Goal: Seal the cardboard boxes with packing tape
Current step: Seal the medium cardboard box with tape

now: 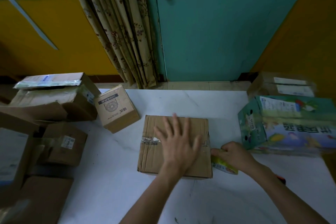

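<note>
White table [181, 102], teal door [218, 32] behind: your right hand [234, 154] clutches the tape roll [224, 166], hard against the cardboard box [154, 158] just left of it; left hand [179, 143] lies flat on top, fingers spread. If that palm slips, the tape could wrinkle off-seam.

Your box [151, 158] lies flat at the centre of the table [109, 178], flaps closed. The tape [223, 167] sits against its right near corner.

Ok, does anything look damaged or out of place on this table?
Yes: the middle box has torn old tape and a white scuffed patch on its seam, left of the left hand. The small fan-printed box behind sits askew.
</note>
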Tool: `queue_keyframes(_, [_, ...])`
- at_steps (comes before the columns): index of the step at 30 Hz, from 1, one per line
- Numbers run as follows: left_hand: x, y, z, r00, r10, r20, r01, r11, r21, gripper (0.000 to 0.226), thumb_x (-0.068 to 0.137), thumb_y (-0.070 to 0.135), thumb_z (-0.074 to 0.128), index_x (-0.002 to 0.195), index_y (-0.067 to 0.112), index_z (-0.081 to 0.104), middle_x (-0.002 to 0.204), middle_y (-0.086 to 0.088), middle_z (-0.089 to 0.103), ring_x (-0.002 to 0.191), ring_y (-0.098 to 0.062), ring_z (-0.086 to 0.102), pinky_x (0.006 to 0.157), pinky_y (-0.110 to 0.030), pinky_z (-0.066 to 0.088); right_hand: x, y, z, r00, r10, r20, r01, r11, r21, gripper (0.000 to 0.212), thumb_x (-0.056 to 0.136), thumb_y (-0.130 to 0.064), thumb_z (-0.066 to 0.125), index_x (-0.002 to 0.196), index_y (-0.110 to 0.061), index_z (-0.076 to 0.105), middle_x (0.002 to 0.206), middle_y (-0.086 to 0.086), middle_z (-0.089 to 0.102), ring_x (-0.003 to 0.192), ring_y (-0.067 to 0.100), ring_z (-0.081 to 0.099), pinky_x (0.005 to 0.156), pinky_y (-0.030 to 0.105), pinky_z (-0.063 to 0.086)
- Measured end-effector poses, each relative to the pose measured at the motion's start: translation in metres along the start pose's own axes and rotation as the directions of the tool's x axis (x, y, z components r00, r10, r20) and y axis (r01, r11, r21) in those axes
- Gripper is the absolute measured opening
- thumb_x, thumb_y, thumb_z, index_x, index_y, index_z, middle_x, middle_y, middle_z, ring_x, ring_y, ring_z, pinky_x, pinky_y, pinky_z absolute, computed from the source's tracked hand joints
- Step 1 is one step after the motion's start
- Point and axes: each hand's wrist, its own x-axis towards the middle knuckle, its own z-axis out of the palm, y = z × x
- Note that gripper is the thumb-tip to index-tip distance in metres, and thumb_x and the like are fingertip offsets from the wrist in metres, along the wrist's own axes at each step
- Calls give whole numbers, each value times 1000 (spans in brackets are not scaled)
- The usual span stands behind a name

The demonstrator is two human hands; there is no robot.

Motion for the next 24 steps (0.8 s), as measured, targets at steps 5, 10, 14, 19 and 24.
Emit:
queue_keyframes(5, [16, 63, 12, 993, 29, 112, -36, 997, 65, 97, 91, 76, 35, 160, 25, -9, 167, -15, -13, 144, -57, -25, 96, -89, -12, -1, 1, 1, 999, 34, -22, -36, 997, -72, 45, 90, -19, 62, 47, -14, 49, 51, 0, 54, 51, 12, 54, 50, 28, 35])
queue_keyframes(10, [43, 73, -4, 961, -162, 223, 148, 986, 76, 92, 89, 41, 63, 158, 21, 5, 161, -16, 7, 146, -57, -15, 95, -93, 6, -6, -3, 7, 1000, 19, -22, -16, 992, 126, 55, 89, -31, 67, 46, -18, 37, 45, -3, 37, 45, 7, 36, 49, 27, 24])
queue_keyframes(14, [46, 73, -16, 953, -161, 257, 150, 987, 62, 70, 89, 33, 64, 148, 19, 29, 150, -16, 25, 147, -53, -4, 94, -92, 13, -21, -8, -10, 990, -12, 139, -19, 976, 217, 54, 84, -38, 77, 46, -21, 42, 45, -8, 42, 44, 3, 43, 45, 17, 30])
queue_keyframes(19, [38, 52, -35, 965, -121, 234, 127, 992, -8, 59, 86, 25, 60, 139, 19, 36, 142, -13, 31, 145, -48, 6, 96, -91, 15, -38, -23, -39, 982, -81, 171, 38, 971, 237, 47, 83, -37, 78, 52, -19, 47, 49, -8, 40, 47, 3, 42, 46, 18, 29])
queue_keyframes(24, [31, -1, -70, 977, -27, 213, 59, 987, -148, 60, 85, 34, 65, 137, 25, 36, 134, -8, 36, 133, -37, 26, 99, -78, 34, -59, -70, -58, 954, -288, 84, 266, 940, 213, 43, 82, -38, 79, 60, -8, 55, 51, -4, 42, 50, 6, 41, 51, 23, 33])
